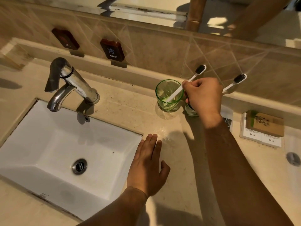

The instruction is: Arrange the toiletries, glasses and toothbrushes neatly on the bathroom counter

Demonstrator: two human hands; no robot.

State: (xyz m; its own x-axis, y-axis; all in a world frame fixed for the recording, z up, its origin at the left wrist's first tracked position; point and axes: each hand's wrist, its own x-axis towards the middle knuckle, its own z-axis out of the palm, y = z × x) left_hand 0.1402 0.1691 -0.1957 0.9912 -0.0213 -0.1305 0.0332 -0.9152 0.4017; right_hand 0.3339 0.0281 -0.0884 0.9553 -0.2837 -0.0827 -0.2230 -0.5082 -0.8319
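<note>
A green glass stands upright on the beige counter, right of the tap. A white toothbrush with black bristles leans in it, handle down, and my right hand pinches its handle just above the rim. A second glass is mostly hidden under that hand. A second white toothbrush sticks out to the right from behind my hand; I cannot tell what holds it. My left hand lies flat, fingers together, on the counter by the sink's right edge.
The white sink with a chrome tap fills the left. Boxed toiletries sit on white cards at the right, by a round metal fitting. HOT and COLD plaques hang on the tiled wall under the mirror.
</note>
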